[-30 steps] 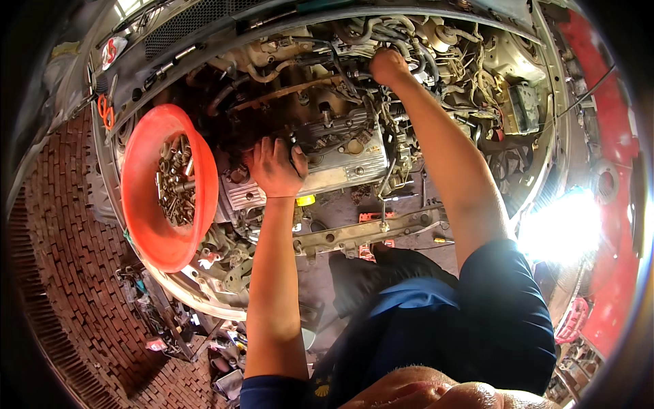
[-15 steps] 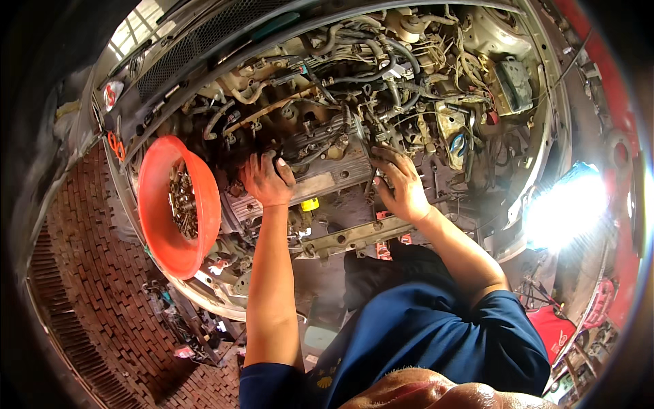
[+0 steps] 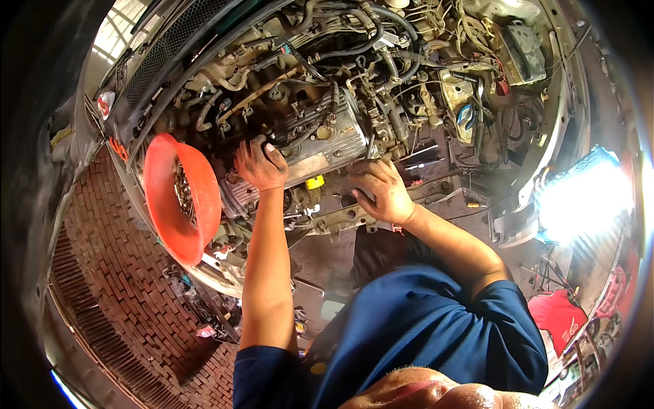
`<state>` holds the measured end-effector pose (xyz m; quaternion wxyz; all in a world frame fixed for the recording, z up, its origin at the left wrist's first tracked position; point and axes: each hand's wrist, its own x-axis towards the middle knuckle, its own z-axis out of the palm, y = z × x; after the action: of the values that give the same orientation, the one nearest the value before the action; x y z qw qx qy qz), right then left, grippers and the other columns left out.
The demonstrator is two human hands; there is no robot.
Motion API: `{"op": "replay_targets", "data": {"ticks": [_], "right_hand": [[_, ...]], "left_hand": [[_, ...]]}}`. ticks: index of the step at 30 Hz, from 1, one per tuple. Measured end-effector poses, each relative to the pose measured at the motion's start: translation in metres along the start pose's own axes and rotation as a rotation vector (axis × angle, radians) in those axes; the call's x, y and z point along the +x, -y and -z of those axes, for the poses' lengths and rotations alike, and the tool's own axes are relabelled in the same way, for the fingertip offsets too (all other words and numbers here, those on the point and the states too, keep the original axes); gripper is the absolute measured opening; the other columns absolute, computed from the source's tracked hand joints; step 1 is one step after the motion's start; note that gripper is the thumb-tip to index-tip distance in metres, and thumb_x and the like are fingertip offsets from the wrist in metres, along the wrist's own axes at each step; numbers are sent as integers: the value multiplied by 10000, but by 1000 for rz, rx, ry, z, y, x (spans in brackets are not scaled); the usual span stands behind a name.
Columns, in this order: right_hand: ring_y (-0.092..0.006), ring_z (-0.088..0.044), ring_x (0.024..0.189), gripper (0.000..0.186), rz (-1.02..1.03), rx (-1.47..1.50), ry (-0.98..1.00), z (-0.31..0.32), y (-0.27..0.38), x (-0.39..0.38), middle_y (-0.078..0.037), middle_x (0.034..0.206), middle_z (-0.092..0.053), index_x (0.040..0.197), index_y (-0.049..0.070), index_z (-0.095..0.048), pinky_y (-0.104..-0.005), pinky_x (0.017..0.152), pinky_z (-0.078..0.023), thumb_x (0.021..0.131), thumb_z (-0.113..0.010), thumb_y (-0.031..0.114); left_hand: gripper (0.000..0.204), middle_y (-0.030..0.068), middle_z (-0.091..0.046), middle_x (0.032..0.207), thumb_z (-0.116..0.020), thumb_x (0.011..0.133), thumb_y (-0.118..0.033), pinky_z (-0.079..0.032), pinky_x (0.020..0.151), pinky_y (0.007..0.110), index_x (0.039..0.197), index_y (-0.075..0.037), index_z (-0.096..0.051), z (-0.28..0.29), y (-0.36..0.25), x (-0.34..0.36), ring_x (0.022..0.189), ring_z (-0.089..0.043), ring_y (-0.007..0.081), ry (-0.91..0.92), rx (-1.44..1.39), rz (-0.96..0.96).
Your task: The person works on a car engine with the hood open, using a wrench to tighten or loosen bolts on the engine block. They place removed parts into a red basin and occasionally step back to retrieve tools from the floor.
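Observation:
Beneath the raised hood, a ribbed metal valve cover (image 3: 327,143) lies across the engine. My left hand (image 3: 261,163) is at its left end with bent fingers. Thumb and fingers close around something dark that I cannot make out; the fingertips are partly hidden. Off the cover's front right edge, my right hand (image 3: 383,189) hovers with loosely bent fingers, thumb held apart and nothing visible between them. A yellow cylindrical part (image 3: 315,182) shows below the cover, between my hands.
A red-orange plastic basin (image 3: 210,198) holding metal bolts and small parts sits on the left fender. Hoses (image 3: 392,65) and wiring crowd the rear. A metal crossbar (image 3: 340,219) spans the front. At right are a dark box (image 3: 524,53) and a glaring work lamp (image 3: 586,194).
My right hand has drawn back toward me and left from the valve cover's right end, its fingers now more bent. My left hand stays at the left end. The whole view has shifted.

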<state>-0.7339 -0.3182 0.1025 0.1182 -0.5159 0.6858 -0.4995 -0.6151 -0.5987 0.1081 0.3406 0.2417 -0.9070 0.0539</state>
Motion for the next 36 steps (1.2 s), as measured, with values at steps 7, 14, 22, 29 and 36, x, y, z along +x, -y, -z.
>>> {"op": "replay_targets", "data": {"ticks": [7,14,22,29,36], "right_hand": [[-278,-662,1054,275,-481,336,-490,52,-59,108,-120,1120,-709,1184,4,-664,-404,956,-499,954,-641,152],[-244,-659,1125,379,-763,1221,-544,52,-127,187,-116,1265,-686,1310,-2,-611,-382,967,-514,1003,-665,213],[-290,-664,1163,347,-716,1320,-513,35,-144,170,-125,1257,-691,1313,4,-606,-416,1037,-502,1046,-597,227],[-158,-623,992,368,-736,661,-572,22,-93,96,-78,1114,-719,1253,-29,-655,-316,892,-491,995,-672,233],[-208,-654,922,273,-808,253,-427,17,-115,-38,-134,984,-718,1179,-13,-660,-343,880,-513,990,-630,182]], "left_hand": [[393,187,-629,865,-416,1033,-351,-466,747,528,938,-49,-650,2,0,1,809,-592,434,-2,9,2],[350,187,-625,924,-464,978,-344,-456,736,523,965,-60,-668,-1,1,3,842,-596,418,-6,-1,3],[382,205,-646,911,-437,1011,-348,-480,808,548,963,-52,-674,-2,5,0,871,-610,454,-56,54,-17],[402,211,-676,988,-417,1026,-376,-488,853,538,998,-95,-704,-4,10,-11,940,-630,457,-9,112,14],[424,222,-671,925,-395,1056,-327,-500,793,560,954,-31,-681,3,-6,2,873,-624,467,37,64,-9]]}}
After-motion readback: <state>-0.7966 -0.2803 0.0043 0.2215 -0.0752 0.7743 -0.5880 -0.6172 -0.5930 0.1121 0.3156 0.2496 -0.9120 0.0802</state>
